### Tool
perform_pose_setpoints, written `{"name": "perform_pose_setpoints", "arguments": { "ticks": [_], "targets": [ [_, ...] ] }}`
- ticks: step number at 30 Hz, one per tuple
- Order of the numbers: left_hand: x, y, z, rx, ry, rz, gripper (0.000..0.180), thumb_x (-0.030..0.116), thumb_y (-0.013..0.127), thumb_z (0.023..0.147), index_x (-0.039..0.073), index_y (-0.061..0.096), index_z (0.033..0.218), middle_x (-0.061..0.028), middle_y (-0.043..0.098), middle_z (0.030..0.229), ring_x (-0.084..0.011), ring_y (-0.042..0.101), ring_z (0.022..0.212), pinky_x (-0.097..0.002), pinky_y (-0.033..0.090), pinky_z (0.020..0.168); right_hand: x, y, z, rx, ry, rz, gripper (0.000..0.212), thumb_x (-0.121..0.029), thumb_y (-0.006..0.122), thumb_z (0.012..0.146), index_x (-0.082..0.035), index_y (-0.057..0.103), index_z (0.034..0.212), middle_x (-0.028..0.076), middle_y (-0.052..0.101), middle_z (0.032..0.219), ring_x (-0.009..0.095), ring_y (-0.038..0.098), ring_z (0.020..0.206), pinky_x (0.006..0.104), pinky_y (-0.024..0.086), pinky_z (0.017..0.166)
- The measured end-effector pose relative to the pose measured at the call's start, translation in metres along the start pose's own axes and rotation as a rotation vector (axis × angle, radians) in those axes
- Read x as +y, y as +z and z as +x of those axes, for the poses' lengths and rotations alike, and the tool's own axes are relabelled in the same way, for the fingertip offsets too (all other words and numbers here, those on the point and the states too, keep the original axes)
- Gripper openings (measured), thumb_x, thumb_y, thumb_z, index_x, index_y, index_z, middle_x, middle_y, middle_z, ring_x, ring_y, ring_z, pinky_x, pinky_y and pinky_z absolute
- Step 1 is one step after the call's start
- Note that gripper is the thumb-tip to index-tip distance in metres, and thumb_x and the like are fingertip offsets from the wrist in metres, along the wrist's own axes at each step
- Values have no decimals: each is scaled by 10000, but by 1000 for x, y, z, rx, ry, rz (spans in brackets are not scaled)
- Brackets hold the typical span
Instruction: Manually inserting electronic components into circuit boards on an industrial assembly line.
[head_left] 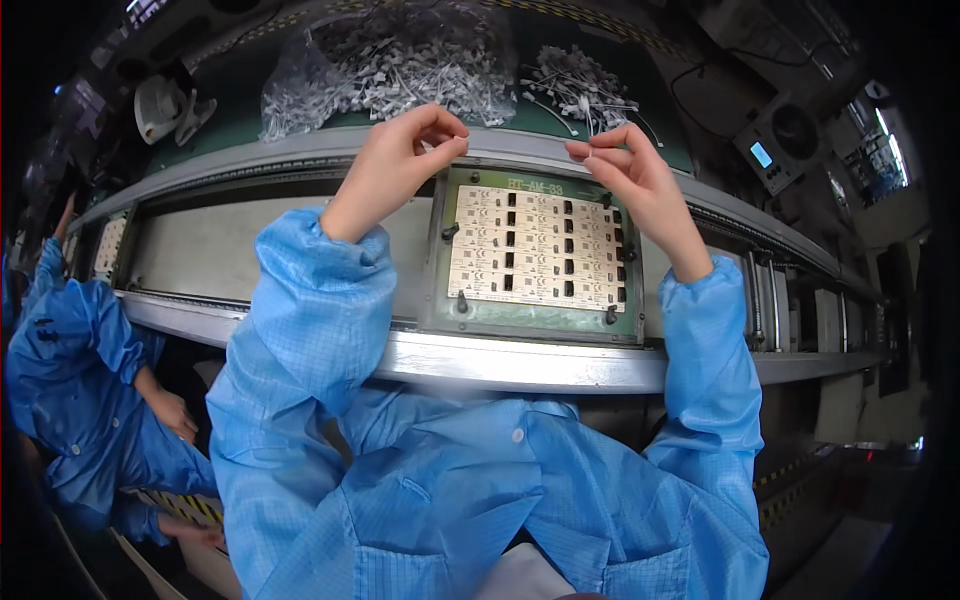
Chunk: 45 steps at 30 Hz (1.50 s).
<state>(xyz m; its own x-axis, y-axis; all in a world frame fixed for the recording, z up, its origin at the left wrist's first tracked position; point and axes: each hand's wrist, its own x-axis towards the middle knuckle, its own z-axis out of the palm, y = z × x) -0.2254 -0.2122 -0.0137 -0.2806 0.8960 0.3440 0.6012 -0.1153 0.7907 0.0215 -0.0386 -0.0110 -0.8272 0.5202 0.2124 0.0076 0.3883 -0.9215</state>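
My left hand (400, 160) is raised over the conveyor's far rail, fingers pinched on a small pale component whose thin leads barely show. My right hand (625, 165) is raised at the same height, thumb and fingers pinched on another small component with thin wire leads. Below and between both hands lies a green fixture frame (540, 325) holding a panel of beige circuit boards (535, 250) with rows of small black parts. Behind the hands, a clear plastic bag heaped with white leaded components (390, 65) and a loose pile of the same components (580, 85) rest on the green shelf.
The metal conveyor rail (500, 365) runs left to right in front of me. A second board fixture (108, 245) sits far left on the line. Another person in a blue coat (90, 380) sits at my left. A small fan unit with a display (780, 140) stands at the right.
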Motion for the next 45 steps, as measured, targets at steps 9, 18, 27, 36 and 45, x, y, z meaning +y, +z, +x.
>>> {"name": "perform_pose_setpoints", "arguments": {
  "ticks": [9,18,27,36,45],
  "targets": [
    [-26,3,-19,40,326,238,116,89,647,901,2,574,927,-134,662,822,-320,653,778,-372,504,653,6,65,14,-8,-168,-523,134,-59,648,935,-8,638,1059,105,727,940,132,690,850,273,534,742],
    [-25,-1,-25,-52,446,332,97,142,654,900,73,591,922,-58,637,796,-265,618,783,-377,428,760,22,68,16,-60,-33,-320,137,-48,583,980,47,592,1079,119,737,1018,141,697,929,235,519,815],
    [-44,11,-25,48,221,385,66,142,636,896,90,598,907,-47,662,727,-245,633,790,-380,405,774,20,75,13,70,-163,-468,105,-66,556,996,25,553,1048,112,756,1038,63,661,771,216,484,608],
    [-33,17,-15,-275,151,126,78,78,595,933,17,548,922,-55,670,767,-206,686,754,-325,500,696,37,54,16,55,-179,-501,91,-60,562,985,14,554,1038,109,757,1015,108,689,770,252,511,639],
    [-33,8,-18,-209,332,583,58,135,558,952,81,551,932,11,647,742,-205,590,839,-346,392,825,35,51,13,45,-199,-542,94,-56,580,975,17,580,1033,118,741,1037,185,719,958,275,539,764]
  ]
}}
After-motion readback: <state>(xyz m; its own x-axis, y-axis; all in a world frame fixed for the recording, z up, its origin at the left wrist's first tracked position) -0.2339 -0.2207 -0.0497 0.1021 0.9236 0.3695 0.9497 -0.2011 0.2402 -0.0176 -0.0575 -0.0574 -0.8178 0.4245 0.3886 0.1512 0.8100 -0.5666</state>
